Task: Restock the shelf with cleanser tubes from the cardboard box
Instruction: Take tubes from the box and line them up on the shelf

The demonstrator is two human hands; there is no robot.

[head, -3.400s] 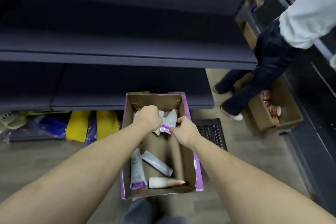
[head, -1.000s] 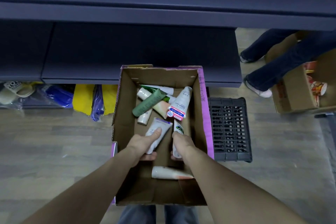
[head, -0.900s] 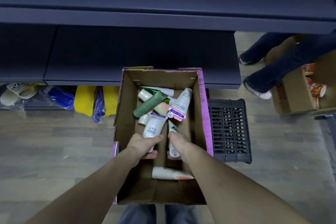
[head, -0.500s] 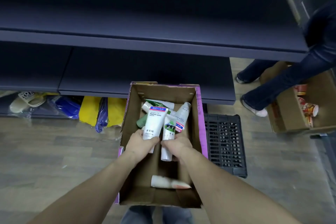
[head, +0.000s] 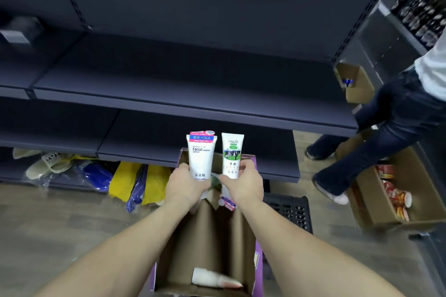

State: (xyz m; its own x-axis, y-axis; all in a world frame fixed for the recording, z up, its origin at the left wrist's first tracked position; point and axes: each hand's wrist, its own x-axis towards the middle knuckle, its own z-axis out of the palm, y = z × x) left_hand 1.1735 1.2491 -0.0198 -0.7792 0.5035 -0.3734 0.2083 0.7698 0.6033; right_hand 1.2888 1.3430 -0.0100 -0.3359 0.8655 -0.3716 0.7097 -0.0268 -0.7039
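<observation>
My left hand [head: 185,185] grips a white cleanser tube with a red and blue top label [head: 201,154], held upright. My right hand [head: 243,183] grips a narrower white tube with a green cow picture [head: 232,155], also upright. Both tubes are raised above the open cardboard box [head: 217,229] on the floor below me. One more white tube [head: 212,278] lies at the box's near end; others are mostly hidden behind my hands. The dark shelf [head: 183,84] spans the view ahead with bare boards.
A person in jeans [head: 386,132] stands at the right beside a cardboard box of cups [head: 391,198]. A black plastic crate [head: 289,210] sits right of my box. Yellow and blue bags [head: 135,181] and slippers [head: 45,161] lie under the lowest shelf at left.
Both hands have lifted a tube each out of the box and raised them toward the shelf. My view has tilted up, showing more of the shelves.
</observation>
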